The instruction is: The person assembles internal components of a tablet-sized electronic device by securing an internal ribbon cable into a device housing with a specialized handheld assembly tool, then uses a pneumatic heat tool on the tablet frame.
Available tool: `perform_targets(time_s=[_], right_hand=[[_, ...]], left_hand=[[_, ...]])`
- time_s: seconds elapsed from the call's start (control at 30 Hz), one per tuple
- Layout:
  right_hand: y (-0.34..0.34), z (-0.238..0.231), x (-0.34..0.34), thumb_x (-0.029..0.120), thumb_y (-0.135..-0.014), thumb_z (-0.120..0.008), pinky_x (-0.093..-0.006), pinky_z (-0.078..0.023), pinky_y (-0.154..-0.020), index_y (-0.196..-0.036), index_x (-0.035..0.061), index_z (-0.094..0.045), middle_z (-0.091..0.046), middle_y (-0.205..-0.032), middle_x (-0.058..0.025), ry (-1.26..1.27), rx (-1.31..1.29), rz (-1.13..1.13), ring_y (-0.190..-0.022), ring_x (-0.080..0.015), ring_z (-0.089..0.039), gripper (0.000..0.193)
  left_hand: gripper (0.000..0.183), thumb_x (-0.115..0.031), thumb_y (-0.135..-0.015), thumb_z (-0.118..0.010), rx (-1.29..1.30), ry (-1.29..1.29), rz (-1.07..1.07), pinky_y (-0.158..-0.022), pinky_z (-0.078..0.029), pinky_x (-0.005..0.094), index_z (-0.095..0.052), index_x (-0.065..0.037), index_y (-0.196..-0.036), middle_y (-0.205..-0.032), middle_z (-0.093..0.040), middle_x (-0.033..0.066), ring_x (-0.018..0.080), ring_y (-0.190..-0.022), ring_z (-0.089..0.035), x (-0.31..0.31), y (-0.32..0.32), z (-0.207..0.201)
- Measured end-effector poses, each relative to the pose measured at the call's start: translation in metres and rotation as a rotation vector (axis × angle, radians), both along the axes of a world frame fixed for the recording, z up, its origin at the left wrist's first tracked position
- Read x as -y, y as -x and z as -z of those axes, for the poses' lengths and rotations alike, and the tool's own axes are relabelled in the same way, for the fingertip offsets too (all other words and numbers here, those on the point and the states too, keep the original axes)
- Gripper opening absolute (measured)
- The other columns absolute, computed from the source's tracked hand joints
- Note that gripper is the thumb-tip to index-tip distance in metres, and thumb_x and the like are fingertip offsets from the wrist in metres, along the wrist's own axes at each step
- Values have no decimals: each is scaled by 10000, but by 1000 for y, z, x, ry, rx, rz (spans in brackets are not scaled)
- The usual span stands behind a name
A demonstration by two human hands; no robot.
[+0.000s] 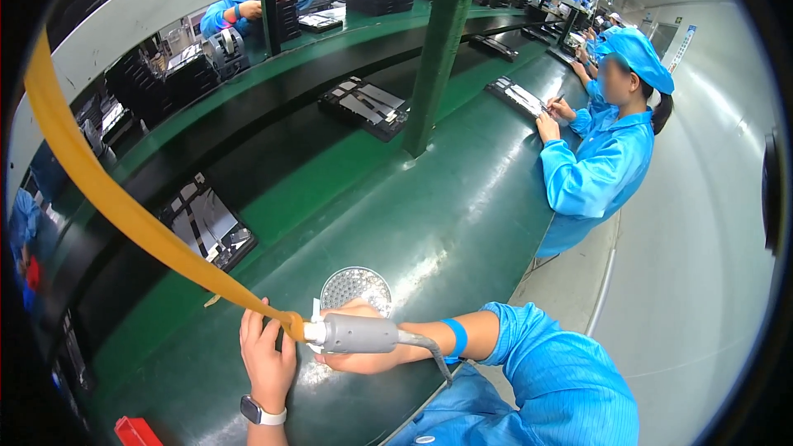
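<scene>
My right hand (pixel 362 362) is wrapped round a grey cylindrical electric screwdriver (pixel 360 334); the tool hides much of the palm. A yellow strap (pixel 157 235) is knotted to the screwdriver's left end, and a grey cable (pixel 434 353) leaves its right end. The screwdriver's tip is out of sight. Left of it, my left hand (pixel 268 361) lies on the green bench with its fingers stretched out, holding nothing that I can see. Just beyond my right hand stands a round dish (pixel 355 287) with a pattern of small bright spots, partly covered by that hand.
On the dark conveyor (pixel 281 120) lie a flat tray with device parts (pixel 206 223) and another tray (pixel 363 107). A green post (pixel 438 66) rises from the bench (pixel 462 198). To the right, a co-worker (pixel 607 144) handles a tray. A red bin (pixel 136 431) sits lower left.
</scene>
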State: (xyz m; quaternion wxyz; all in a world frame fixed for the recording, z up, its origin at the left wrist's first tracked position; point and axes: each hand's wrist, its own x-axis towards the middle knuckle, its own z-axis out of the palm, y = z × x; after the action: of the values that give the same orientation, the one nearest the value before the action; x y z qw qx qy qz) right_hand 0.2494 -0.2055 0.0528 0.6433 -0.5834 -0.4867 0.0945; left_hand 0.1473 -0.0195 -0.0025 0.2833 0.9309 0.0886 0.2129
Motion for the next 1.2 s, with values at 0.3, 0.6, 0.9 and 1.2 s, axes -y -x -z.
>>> perform_targets(time_s=[0.3,0.6,0.9,1.2], right_hand=[[-3,-7,-1,12,-776,-720,-360,-451,-534,-918,7,-625,-596,-705,-123,-1,15,-3,-586,-297,-606,171],[-3,-4,2,7,-773,-722,-358,-453,-538,-929,5,-631,-605,-719,-123,19,44,-10,-588,-303,-605,181],[-11,-3,3,8,-777,-715,-359,-450,-535,-921,2,-625,-600,-716,-128,18,44,-15,-582,-305,-597,170],[-26,-3,12,15,-778,-701,-349,-464,-539,-957,3,-629,-597,-701,-122,10,-47,-58,-592,-282,-625,193]], left_hand=[[251,-30,-806,-688,-22,18,-6,-1098,-406,486,-729,-3,-1053,-1356,-595,191,407,-1306,-510,-3,-2,1],[219,-49,-826,-690,-37,36,-7,-1092,-409,486,-731,-2,-1036,-1360,-595,201,414,-1308,-508,-1,0,-1],[235,-50,-821,-683,-39,22,-14,-1091,-411,490,-730,-6,-1047,-1358,-598,206,420,-1299,-515,0,-8,0],[220,5,-837,-662,97,187,-12,-1045,-460,448,-682,63,-1049,-1245,-641,226,399,-1193,-603,-20,-20,0]])
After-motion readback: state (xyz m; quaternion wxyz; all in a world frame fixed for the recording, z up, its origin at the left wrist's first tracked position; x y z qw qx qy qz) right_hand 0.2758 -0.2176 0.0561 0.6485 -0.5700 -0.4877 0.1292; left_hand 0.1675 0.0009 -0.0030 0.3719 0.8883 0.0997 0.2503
